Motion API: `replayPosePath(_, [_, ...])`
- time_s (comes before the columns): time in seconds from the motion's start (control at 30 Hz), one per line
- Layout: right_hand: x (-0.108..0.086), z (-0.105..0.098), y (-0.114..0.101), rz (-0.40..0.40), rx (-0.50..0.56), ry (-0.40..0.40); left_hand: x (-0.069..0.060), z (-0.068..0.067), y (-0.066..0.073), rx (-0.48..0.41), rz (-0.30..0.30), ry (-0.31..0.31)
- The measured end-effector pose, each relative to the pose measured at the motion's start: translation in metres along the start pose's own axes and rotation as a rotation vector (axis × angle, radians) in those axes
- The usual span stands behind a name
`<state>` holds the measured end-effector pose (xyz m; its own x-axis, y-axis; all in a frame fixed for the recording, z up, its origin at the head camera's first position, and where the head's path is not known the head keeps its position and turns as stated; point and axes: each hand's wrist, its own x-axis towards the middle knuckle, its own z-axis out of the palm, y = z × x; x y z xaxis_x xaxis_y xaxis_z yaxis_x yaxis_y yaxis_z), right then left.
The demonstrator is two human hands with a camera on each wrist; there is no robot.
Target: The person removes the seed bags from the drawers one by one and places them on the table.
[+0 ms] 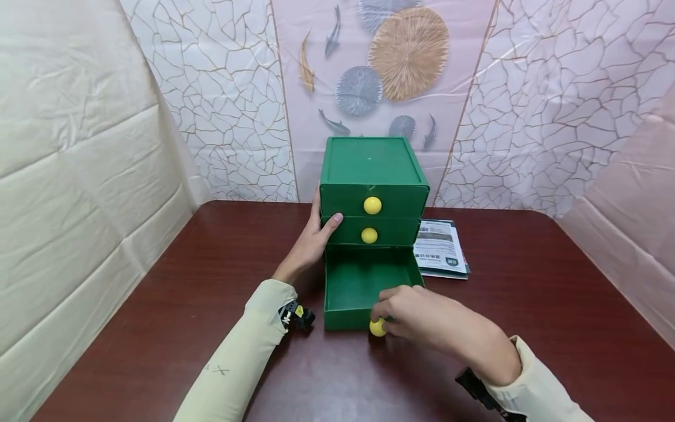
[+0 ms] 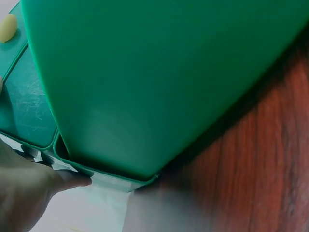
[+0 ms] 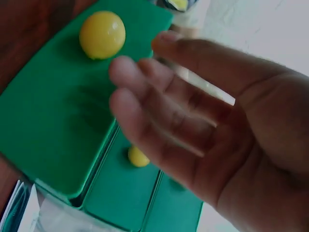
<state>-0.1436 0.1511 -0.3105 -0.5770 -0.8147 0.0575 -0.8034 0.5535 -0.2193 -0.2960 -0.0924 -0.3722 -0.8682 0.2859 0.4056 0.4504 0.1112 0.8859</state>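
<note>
A green cabinet (image 1: 369,161) with three drawers and yellow knobs stands on the table. Its bottom drawer (image 1: 345,319) is pulled out, and no contents show in the visible part. My left hand (image 1: 308,246) rests against the cabinet's left side, fingers straight along it and thumb over the front edge by the middle drawer (image 1: 398,231). My right hand (image 1: 416,313) is at the bottom drawer's front, beside its knob (image 3: 102,35). In the right wrist view its fingers are loosely bent, with a gap between fingertips and knob.
Printed papers or booklets (image 1: 440,249) lie to the right of the cabinet on the dark red wooden table (image 1: 527,281). Behind the table hangs a patterned cloth (image 1: 237,105). Pale cloth (image 1: 68,146) lines the left side.
</note>
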Motion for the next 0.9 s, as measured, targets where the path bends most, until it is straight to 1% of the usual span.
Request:
replayPosePath(0.17, [0.003, 0.011, -0.015, 0.073, -0.197, -0.017, 0.0, 0.002, 0.0, -0.001, 0.017, -0.02])
replayPosePath(0.27, [0.005, 0.018, -0.023, 0.117, -0.237, -0.047, 0.0, 0.001, 0.0, 0.005, 0.017, -0.023])
replayPosePath(0.37, [0.008, 0.025, -0.03, 0.138, -0.27, -0.043, 0.0, -0.001, 0.0, 0.007, 0.018, -0.019])
replayPosePath(0.53, [0.012, 0.039, -0.04, 0.135, -0.397, 0.008, -0.001, -0.002, 0.0, 0.003, 0.022, -0.02])
replayPosePath(0.63, [0.013, 0.048, -0.043, 0.134, -0.477, 0.058, -0.001, -0.003, -0.001, 0.008, 0.023, -0.016])
replayPosePath(0.77, [0.012, 0.057, -0.046, 0.143, -0.537, 0.128, -0.001, -0.003, -0.001, 0.022, 0.014, -0.009])
replayPosePath(0.9, [0.012, 0.064, -0.047, 0.161, -0.568, 0.168, -0.001, -0.001, -0.002, 0.034, 0.0, -0.012])
